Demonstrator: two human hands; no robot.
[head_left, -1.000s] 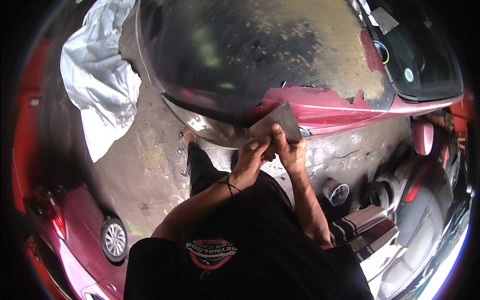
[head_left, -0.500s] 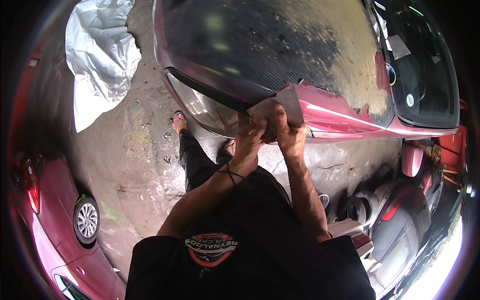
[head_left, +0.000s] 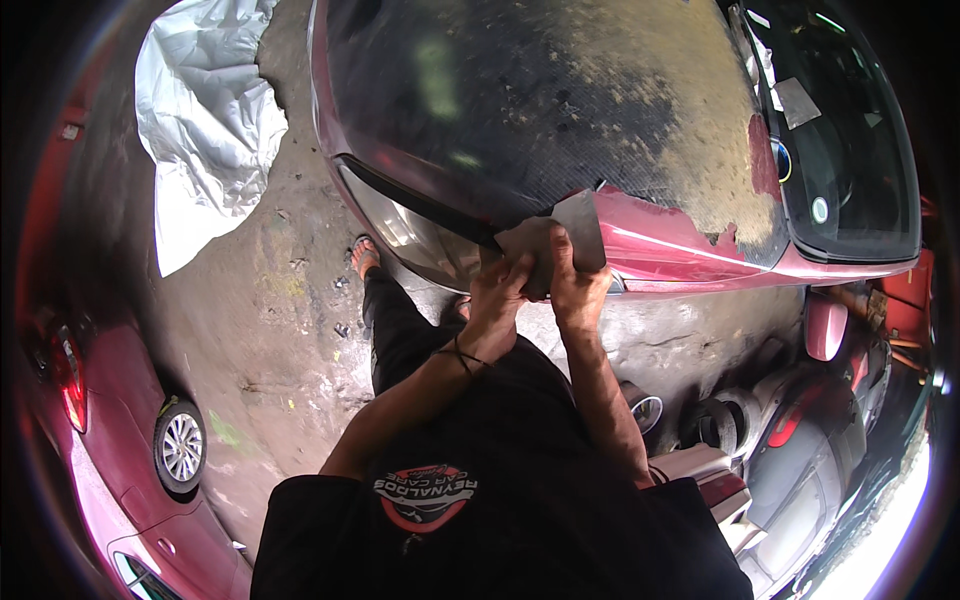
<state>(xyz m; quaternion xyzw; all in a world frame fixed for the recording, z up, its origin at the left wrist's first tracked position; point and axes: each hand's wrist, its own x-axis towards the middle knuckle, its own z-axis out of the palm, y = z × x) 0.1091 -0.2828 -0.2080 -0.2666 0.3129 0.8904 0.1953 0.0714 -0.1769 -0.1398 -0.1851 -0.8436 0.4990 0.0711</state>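
Both of my hands grip a stiff grey sheet of what looks like sandpaper (head_left: 577, 225), which is bent or folded between them. My left hand (head_left: 500, 290) pinches its lower left side, a dark band around that wrist. On the right part of the sheet, my right hand (head_left: 578, 285) presses with the thumb pointing up. The sheet is held above the front corner of a maroon car, by the headlight (head_left: 415, 230). The car's hood (head_left: 520, 110) has a dark, worn, ribbed surface with tan patches, and maroon paint shows along its near edge.
A crumpled white sheet (head_left: 205, 130) lies on the concrete floor (head_left: 270, 360) at far left. Another maroon car (head_left: 140, 430) stands at lower left. Tires (head_left: 715, 420) and loose car parts (head_left: 800, 460) crowd the lower right. A grey piece (head_left: 796, 103) rests on the windshield.
My hands and the grey sheet have shifted slightly within the view, as has the whole scene. Both hands keep their grip on the sheet.
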